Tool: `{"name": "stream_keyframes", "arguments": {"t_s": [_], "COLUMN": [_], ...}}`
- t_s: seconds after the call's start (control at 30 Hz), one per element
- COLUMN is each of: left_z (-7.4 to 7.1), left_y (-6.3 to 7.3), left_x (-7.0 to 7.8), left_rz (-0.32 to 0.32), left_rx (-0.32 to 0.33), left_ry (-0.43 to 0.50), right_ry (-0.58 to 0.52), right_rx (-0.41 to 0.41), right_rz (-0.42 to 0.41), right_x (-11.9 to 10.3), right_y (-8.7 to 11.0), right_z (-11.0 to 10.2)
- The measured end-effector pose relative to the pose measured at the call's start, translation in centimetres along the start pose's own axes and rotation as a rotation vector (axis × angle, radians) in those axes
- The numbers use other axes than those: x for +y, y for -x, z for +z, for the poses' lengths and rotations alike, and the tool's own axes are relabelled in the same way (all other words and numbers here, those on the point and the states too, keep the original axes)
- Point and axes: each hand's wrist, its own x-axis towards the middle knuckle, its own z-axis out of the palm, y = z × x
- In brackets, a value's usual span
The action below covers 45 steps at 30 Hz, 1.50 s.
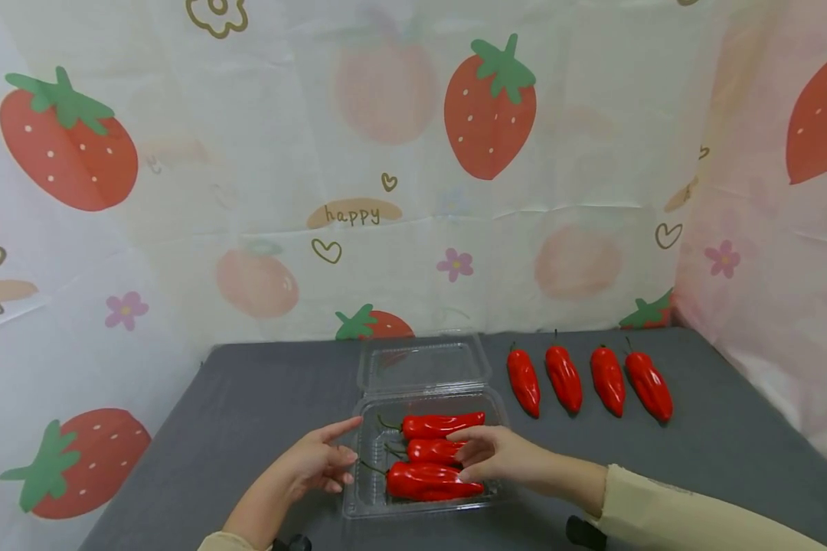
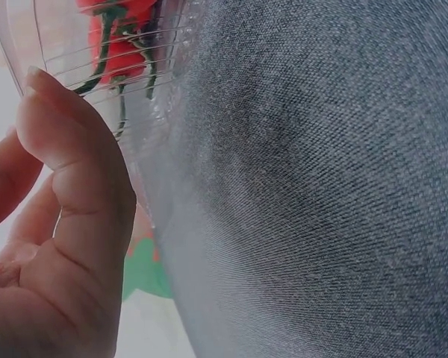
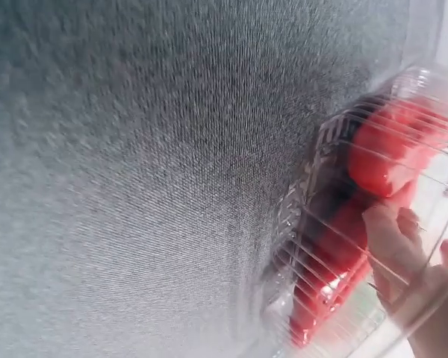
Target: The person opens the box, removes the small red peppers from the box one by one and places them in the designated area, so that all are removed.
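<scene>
A clear plastic clamshell box [image 1: 423,508] lies on the dark cloth with its lid [image 1: 422,369] folded back. Inside it are three red peppers with green stems to the left: a back one [image 1: 444,425], a middle one [image 1: 427,451] and a front one [image 1: 430,482]. My left hand [image 1: 313,463] is at the box's left edge, index finger extended toward the rim and the other fingers loosely bent. Over the right ends of the peppers hovers my right hand [image 1: 499,457], its fingers loosely curved. It hides part of the middle pepper; contact is hard to tell.
Several more red peppers lie in a row at the back right, the nearest to the box being a slim one [image 1: 524,381]. The grey cloth [image 1: 262,405] covers the table. A strawberry-printed curtain [image 1: 413,291] hangs behind and at the sides.
</scene>
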Motion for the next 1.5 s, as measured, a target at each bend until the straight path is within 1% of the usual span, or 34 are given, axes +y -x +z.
{"name": "stream_keyframes", "arguments": {"t_s": [0.3,0.5,0.7,0.93,1.17,1.33,1.5], "left_z": [-0.1,-0.1,-0.1,-0.1,0.0,0.1,0.1], "left_y": [-0.1,0.0,0.1,0.1,0.2,0.1,0.1], "left_x": [-0.2,-0.3,-0.3,-0.4,-0.3,-0.2,-0.2], "left_rz": [0.005,0.015,0.031,0.015,0.017,0.018,0.022], "left_rx": [-0.02,-0.015,-0.025,-0.014,-0.007,-0.005,-0.005], "left_ry": [0.013,0.007,0.006,0.0,-0.002,0.014,0.027], "right_ry": [0.057,0.066,0.06,0.053,0.085,0.082,0.121], "right_rx": [-0.016,-0.016,-0.017,-0.028,-0.033,-0.05,-0.052], "right_rz": [0.003,0.028,0.043,0.037,0.027,0.03,0.015], "right_x": [0.1,0.3,0.5,0.6,0.6,0.7,0.7], "right_y": [-1.0,-1.3,-1.5,-1.6,-1.7,-1.9,-2.2], "right_z": [0.8,1.2,1.4,1.6,1.7,2.0,2.2]}}
